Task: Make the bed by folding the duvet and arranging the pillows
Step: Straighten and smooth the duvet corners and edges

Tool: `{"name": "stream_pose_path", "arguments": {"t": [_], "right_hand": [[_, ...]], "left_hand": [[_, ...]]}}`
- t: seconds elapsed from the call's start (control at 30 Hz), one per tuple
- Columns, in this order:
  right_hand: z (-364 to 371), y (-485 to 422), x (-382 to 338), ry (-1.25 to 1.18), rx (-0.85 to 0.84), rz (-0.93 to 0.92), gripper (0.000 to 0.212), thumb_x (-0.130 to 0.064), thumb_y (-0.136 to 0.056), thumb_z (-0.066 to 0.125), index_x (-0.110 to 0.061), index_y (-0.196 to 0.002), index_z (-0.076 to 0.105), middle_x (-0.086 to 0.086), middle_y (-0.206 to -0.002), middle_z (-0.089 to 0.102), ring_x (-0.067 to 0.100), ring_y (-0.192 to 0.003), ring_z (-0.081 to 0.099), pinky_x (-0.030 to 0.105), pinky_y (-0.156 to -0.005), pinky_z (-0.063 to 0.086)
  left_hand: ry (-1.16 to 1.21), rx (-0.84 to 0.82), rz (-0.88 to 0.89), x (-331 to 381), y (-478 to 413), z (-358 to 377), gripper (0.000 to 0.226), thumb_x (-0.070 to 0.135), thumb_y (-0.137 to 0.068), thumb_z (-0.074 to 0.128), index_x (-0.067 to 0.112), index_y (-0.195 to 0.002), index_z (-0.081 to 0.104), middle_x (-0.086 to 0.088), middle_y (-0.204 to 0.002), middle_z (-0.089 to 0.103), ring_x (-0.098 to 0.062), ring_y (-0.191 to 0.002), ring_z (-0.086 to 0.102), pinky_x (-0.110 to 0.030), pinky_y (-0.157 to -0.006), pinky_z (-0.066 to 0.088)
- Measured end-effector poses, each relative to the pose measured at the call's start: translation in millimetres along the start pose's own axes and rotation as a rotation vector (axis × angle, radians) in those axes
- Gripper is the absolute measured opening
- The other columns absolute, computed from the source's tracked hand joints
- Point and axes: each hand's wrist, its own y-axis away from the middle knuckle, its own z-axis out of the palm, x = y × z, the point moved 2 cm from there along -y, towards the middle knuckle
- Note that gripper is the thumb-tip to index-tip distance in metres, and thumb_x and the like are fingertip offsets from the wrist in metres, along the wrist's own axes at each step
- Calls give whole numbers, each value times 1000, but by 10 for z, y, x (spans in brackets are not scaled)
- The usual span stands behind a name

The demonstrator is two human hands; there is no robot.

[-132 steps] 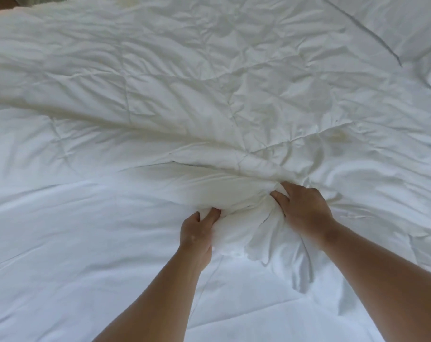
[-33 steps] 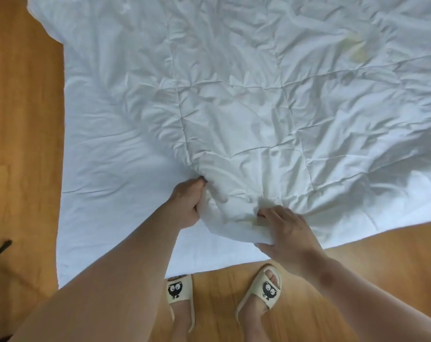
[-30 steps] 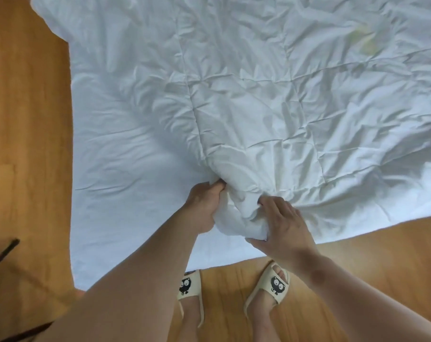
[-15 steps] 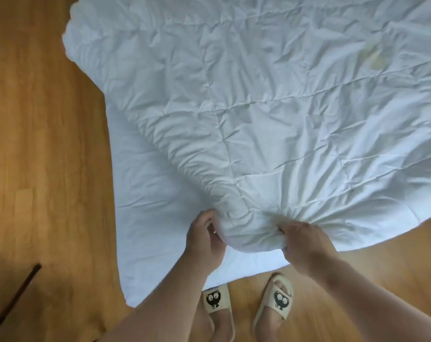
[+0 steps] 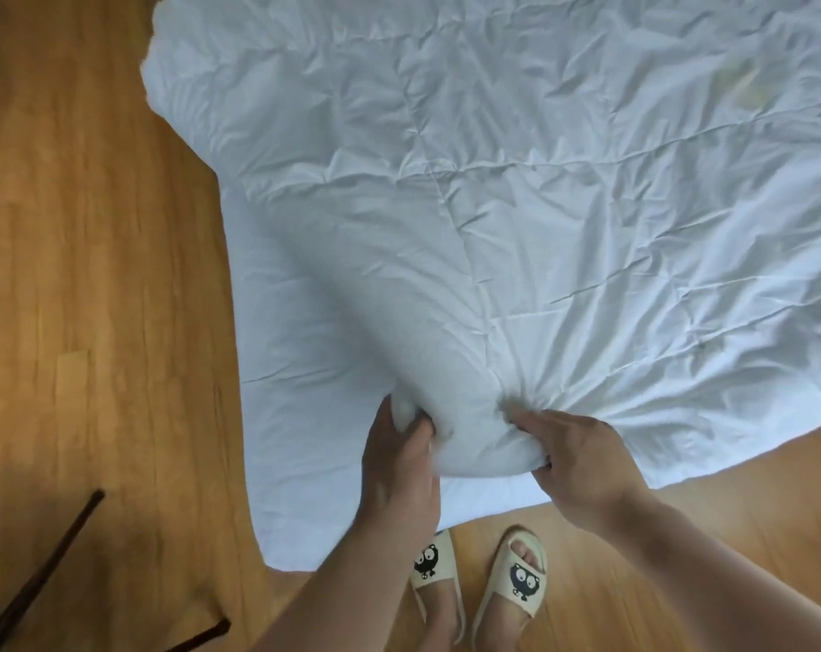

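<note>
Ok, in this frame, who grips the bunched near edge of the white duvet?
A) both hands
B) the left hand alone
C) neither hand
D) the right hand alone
A: the left hand and the right hand each curl their fingers into the gathered fold of the duvet, one on either side of the bunch.

Home bedrm: duvet [image 5: 540,204], wood floor [image 5: 93,228], house slippers [image 5: 517,578].
</note>
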Motion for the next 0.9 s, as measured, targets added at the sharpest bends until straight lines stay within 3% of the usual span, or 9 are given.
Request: {"name": "stream_pose_path", "arguments": {"t": [0.13,0.17,0.27,0.4,0.5,0.57,0.63,0.73,0.9], "right_hand": [[-20,-99,-52,75,-229,78,46,-14,-75,52,-37,-113,62,-10,-98,71,22,-87,68,34,-73,53],[17,-123,-42,102,-251,104,39,-14,-77,51,-35,-108,62,-9,-96,71,22,-86,66,33,-71,50],[67,-209,-41,157,-297,201,25,-16,-82,50,-30,-99,61,-5,-89,69,23,-82,63,31,-66,45],[130,-250,-209,201,-283,197,63,-24,-78,58,-41,-137,42,-8,-112,68,25,-99,66,35,-80,53],[288,-146,-588,166,-38,1,97,-39,-64,80,-19,-149,39,3,-136,55,27,-120,58,42,-93,52],[386,-127,-696,121,71,-60,93,-29,-60,84,-15,-144,47,3,-127,60,27,-112,61,40,-86,55],[378,-175,-658,94,104,-53,79,-9,-57,79,-24,-132,57,-4,-100,67,26,-85,68,33,-65,56],[358,-225,-596,207,-25,-103,60,-5,-55,73,-31,-109,68,-9,-81,69,26,-65,69,32,-50,53],[402,-344,-736,368,-364,-95,42,-16,-81,55,-34,-120,52,-5,-103,71,27,-93,67,36,-78,53]], "left_hand": [[328,-185,-70,-26,240,-320,43,-3,-85,66,24,-119,65,-3,-125,67,-26,-117,63,-25,-100,48],[478,-223,-75,35,140,-305,40,1,-85,65,17,-122,67,-10,-128,67,-28,-120,63,-28,-105,46],[402,-144,-225,196,-334,-275,42,34,-96,59,7,-128,65,-15,-130,67,-32,-119,65,-44,-109,44],[143,-272,-369,265,-625,-130,43,41,-102,48,13,-127,68,-11,-127,70,-28,-114,69,-42,-99,51],[88,-283,-474,269,-616,-142,37,35,-95,57,9,-119,71,-12,-115,73,-30,-104,70,-41,-96,53],[157,-207,-417,277,-551,-177,36,28,-97,57,6,-123,68,-14,-122,70,-33,-111,67,-43,-99,52],[243,-117,-218,299,-357,-322,23,19,-99,57,8,-115,69,-11,-114,73,-29,-105,70,-41,-92,55],[195,-1,-10,251,229,-720,17,10,-100,55,17,-113,64,0,-101,73,-12,-97,72,-30,-84,55],[437,-97,22,90,357,-1128,39,15,-82,66,8,-121,69,-10,-126,68,-27,-118,64,-36,-95,50]]}}
